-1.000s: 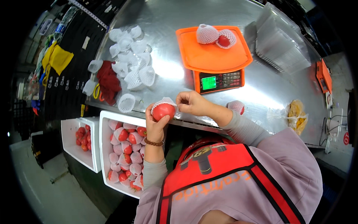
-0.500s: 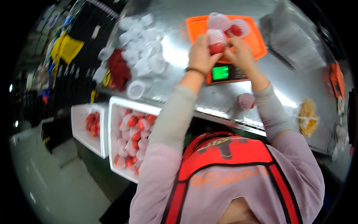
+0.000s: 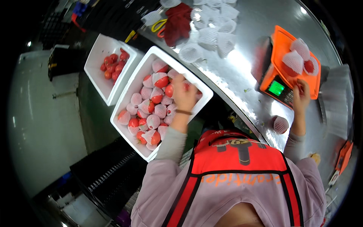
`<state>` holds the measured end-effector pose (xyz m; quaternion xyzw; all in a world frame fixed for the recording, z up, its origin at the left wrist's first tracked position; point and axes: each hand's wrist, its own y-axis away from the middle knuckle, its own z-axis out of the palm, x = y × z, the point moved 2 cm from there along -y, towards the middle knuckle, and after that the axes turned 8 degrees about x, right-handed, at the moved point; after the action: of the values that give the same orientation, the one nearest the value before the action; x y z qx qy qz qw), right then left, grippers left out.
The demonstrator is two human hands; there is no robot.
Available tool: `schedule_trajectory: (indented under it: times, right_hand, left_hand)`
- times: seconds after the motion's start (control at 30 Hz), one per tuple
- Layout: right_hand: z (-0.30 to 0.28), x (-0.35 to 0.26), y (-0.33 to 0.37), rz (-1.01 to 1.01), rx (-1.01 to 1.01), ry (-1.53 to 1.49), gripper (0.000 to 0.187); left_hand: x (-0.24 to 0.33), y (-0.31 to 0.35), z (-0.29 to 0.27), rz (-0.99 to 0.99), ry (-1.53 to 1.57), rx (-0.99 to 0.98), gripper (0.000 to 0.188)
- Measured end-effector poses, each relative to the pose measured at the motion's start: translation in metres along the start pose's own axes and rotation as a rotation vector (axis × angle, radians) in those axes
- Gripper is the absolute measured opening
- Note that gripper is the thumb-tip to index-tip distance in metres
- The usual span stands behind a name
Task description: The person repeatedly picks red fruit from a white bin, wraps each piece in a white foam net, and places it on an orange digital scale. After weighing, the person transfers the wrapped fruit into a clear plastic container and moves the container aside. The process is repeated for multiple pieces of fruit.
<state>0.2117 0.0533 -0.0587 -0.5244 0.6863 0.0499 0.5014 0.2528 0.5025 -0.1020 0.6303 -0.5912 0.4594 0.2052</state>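
My left hand (image 3: 184, 94) is down in a white foam box (image 3: 126, 130) of tomatoes in pale net sleeves. Its blurred fingers are around a red tomato (image 3: 186, 87), and whether they grip it cannot be seen. At the front edge of an orange scale (image 3: 279, 60), my right hand (image 3: 300, 96) has its fingers curled together. Something small and reddish shows between them, too unclear to name. On the scale's pan rest three sleeved tomatoes (image 3: 293, 62), all apart from my fingers. Another sleeved tomato (image 3: 280, 125) lies on the metal table (image 3: 245, 96), left of my right forearm.
Beside the box stands a second foam box (image 3: 97, 81) holding bare tomatoes. Several empty net sleeves (image 3: 211, 34) lie on the table by a dark red cloth (image 3: 177, 22) and yellow-handled scissors (image 3: 159, 25). Clear plastic bags (image 3: 334, 102) are right of the scale.
My left hand has left the sleeved tomato at the scale and gone into the foam box. That tomato now sits on the pan. The view has swung left, and my right hand stays by the scale.
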Motion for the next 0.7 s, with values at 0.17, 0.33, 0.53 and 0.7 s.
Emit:
schedule_trajectory:
  times: [0.17,0.33,0.53,0.7]
  right_hand:
    - [0.006,-0.031,-0.008,-0.057,0.088,-0.045,0.014]
    - [0.083,-0.108,0.011,0.08,-0.165,-0.4,0.011]
    - [0.131,-0.179,0.066,-0.15,-0.532,-0.401,0.011]
    - [0.14,-0.177,0.092,0.233,-0.712,-0.575,0.008]
  left_hand:
    - [-0.103,-0.006,-0.096,-0.059,-0.406,0.217,0.061]
    - [-0.129,-0.052,-0.055,-0.042,-0.632,-0.106,0.066]
    - [-0.136,-0.062,-0.066,-0.133,-0.494,-0.054,0.067]
    - [-0.065,-0.038,-0.084,-0.881,1.036,-0.117,0.046]
